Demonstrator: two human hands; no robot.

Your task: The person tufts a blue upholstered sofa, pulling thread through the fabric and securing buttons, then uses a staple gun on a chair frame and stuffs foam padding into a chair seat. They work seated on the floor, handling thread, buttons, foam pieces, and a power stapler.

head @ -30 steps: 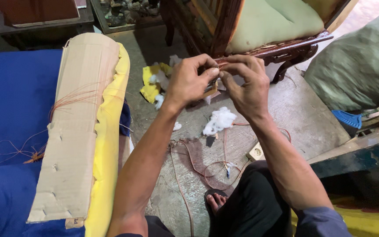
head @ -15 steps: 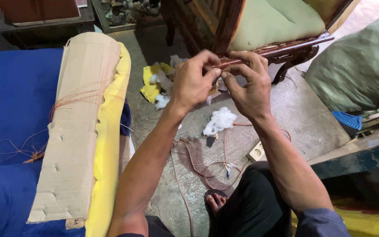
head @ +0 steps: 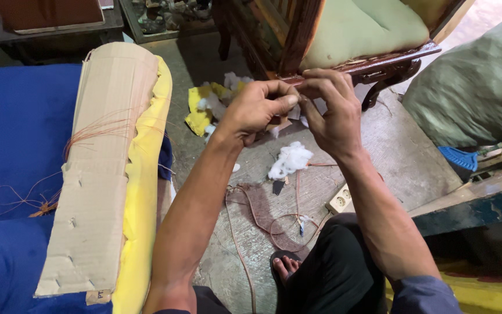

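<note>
Both hands up at frame center: left hand [head: 257,110] & right hand [head: 332,113] w/ fingertips pinched together on thin reddish thread [head: 294,192], wrists bent inward.

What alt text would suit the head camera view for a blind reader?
A person's left hand and right hand meet, pinching something small above a concrete floor strewn with reddish thread and white stuffing. A cardboard-backed yellow foam panel lies left on blue fabric.

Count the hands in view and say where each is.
2. The left hand and the right hand meet fingertip to fingertip in front of the wooden chair, above the white stuffing.
</note>
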